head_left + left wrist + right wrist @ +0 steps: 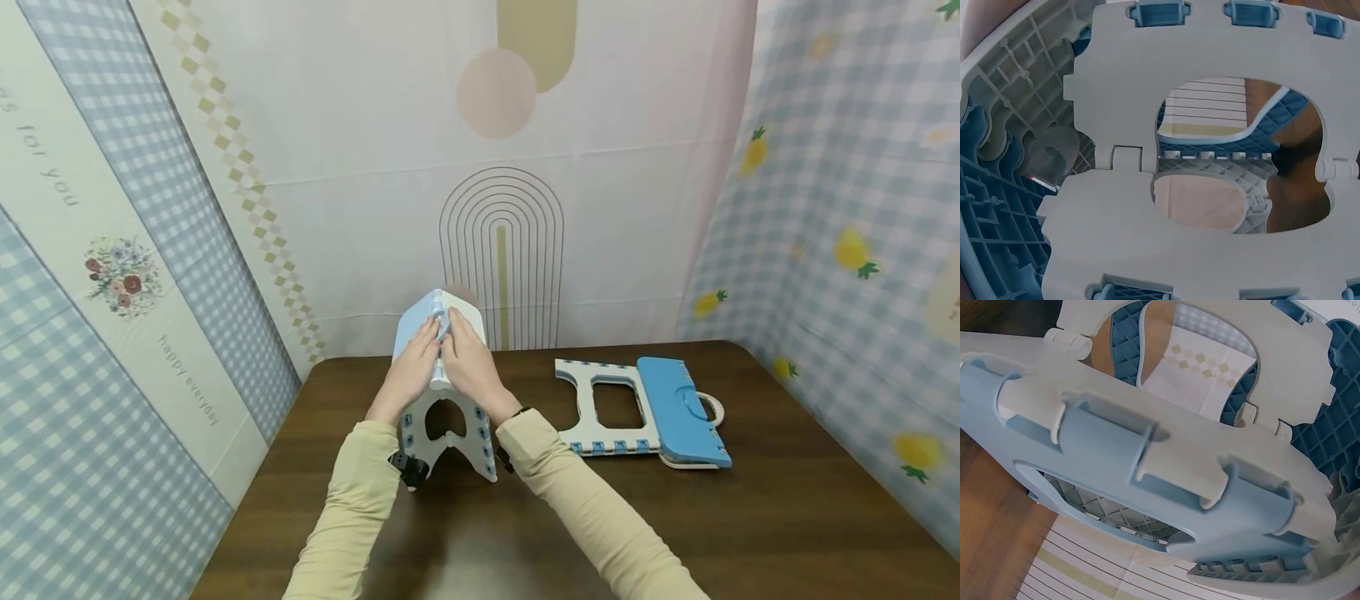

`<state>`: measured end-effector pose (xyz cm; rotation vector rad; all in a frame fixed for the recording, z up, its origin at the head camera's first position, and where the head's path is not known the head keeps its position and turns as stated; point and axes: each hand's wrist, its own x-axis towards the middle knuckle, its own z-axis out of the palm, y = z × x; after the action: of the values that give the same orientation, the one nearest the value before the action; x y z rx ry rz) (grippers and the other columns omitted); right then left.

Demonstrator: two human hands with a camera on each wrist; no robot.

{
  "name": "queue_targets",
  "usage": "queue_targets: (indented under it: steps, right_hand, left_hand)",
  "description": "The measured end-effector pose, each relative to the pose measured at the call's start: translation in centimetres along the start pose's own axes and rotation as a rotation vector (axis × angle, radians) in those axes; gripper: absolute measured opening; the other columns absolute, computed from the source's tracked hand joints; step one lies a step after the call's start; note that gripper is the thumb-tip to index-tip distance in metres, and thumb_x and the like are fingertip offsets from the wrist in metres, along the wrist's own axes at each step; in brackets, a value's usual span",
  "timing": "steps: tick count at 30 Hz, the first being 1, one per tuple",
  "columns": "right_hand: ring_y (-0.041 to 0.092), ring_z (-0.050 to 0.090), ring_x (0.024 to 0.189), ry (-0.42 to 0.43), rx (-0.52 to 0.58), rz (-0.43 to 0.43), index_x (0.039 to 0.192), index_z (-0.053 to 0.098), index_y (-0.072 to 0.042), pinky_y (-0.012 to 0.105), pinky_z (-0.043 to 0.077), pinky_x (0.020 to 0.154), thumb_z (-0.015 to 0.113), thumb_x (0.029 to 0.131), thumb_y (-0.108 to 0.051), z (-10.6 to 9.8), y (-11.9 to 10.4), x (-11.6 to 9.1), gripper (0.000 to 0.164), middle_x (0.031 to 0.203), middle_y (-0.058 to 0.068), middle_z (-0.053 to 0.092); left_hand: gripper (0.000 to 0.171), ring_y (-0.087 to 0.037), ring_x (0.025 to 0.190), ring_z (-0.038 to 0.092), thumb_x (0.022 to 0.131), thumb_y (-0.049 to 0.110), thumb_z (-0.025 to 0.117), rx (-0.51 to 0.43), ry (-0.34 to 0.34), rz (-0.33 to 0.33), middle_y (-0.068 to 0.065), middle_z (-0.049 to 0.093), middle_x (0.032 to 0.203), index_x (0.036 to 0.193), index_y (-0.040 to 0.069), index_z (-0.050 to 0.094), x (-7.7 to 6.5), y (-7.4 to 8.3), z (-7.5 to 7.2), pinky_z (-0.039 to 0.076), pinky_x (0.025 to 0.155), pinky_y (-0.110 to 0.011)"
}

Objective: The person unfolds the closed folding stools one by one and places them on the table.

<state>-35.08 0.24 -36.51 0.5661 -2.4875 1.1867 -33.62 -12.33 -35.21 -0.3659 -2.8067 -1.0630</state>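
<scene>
A blue and white folding step stool (451, 446) stands partly folded on the table, its two top halves tented up to a ridge. My left hand (408, 367) lies on the left half of the top with straight fingers. Against the right half rests my right hand (472, 364), its fingers stretched along the ridge. In the left wrist view, a white hinged end panel (1116, 119) with an oval opening is bent at its middle. The right wrist view has the blue and white side hinges (1107, 434) close up. Both wrist views leave most of each hand out.
To the right, a second folding stool (611, 408) lies on the brown table (750, 533), with a blue top panel (678, 408) and a white loop handle (711, 408). Behind the table hangs a pale printed cloth (360, 233). Checked cloth (840, 292) covers the right side.
</scene>
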Motion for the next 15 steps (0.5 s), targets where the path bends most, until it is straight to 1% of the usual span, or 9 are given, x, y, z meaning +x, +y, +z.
queue_targets:
  steps: [6,9,15]
  right_hand:
    - [0.032,0.035,0.143,-0.002,-0.033,0.003,0.15,0.027,0.003,0.044,0.032,0.118,0.035,0.103,-0.02,-0.23,0.01,-0.09,0.053,0.156,0.018,0.032]
    - [0.032,0.037,0.142,-0.002,-0.052,0.011,0.149,0.029,0.004,0.044,0.033,0.117,0.036,0.103,-0.02,-0.34,0.11,-0.17,0.053,0.155,0.019,0.034]
    - [0.034,0.039,0.141,-0.021,-0.072,0.026,0.148,0.032,0.006,0.045,0.034,0.116,0.039,0.102,-0.02,-0.3,0.32,-0.46,0.053,0.153,0.021,0.037]
  left_hand:
    - [0.053,-0.028,0.152,0.013,0.106,0.031,0.021,0.065,-0.014,0.019,-0.007,0.015,0.164,0.154,0.01,0.022,0.16,0.07,-0.03,0.012,0.124,-0.047]
    - [0.053,-0.029,0.152,0.014,0.105,0.03,0.022,0.081,-0.021,0.034,-0.009,0.017,0.163,0.154,0.007,0.022,0.2,0.16,0.08,0.012,0.124,-0.045]
    - [0.054,-0.029,0.151,0.016,0.105,0.029,0.024,0.122,-0.026,0.032,-0.01,0.019,0.162,0.153,0.005,0.022,-0.01,-0.05,0.38,0.013,0.124,-0.044]
